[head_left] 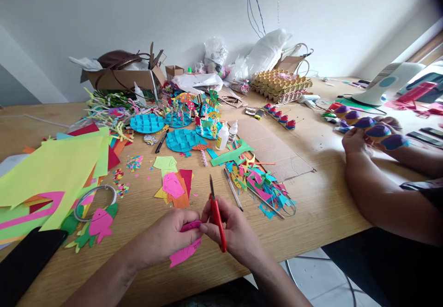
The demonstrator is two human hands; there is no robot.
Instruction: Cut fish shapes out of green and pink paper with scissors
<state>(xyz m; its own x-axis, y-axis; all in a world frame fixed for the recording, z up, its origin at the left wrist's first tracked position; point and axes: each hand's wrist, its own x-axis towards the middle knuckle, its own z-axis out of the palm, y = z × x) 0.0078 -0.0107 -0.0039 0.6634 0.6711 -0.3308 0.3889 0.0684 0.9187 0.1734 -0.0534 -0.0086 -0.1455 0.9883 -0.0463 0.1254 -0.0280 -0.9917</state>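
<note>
My left hand pinches a piece of pink paper near the table's front edge. My right hand grips red-handled scissors, blades pointing up and away, and its fingertips also touch the pink paper. Both hands meet above the wooden table. Just beyond them lie cut paper fish shapes in pink, green and orange.
Stacked coloured paper sheets lie at left beside a wire ring and a pink paper fish. Paper scraps, glue bottles, blue craft discs, egg cartons and boxes crowd the back. At right another person's hands hold painted purple pieces.
</note>
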